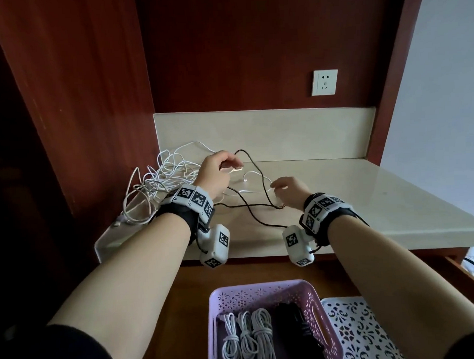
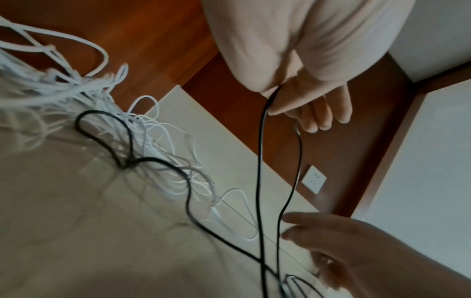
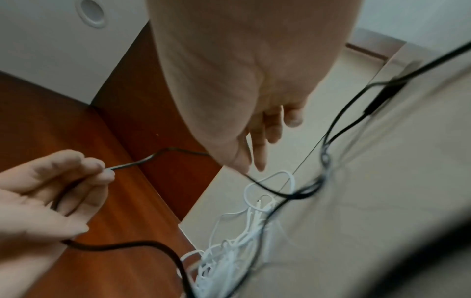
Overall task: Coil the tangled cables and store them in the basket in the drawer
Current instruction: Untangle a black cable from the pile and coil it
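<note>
A thin black cable loops over the pale countertop. My left hand pinches it between thumb and fingertips and lifts a bend of it above the counter; the left wrist view shows the pinch on the black cable. My right hand hovers lower to the right, its fingers loosely extended beside the black cable, gripping nothing that I can see. A tangle of white cables lies at the counter's left end. Below, a purple basket sits in the open drawer.
In the basket lie three coiled white cables and a dark bundle. A white perforated tray lies to its right. A wall socket sits on the wooden back panel. A wooden cabinet side borders the counter on the left.
</note>
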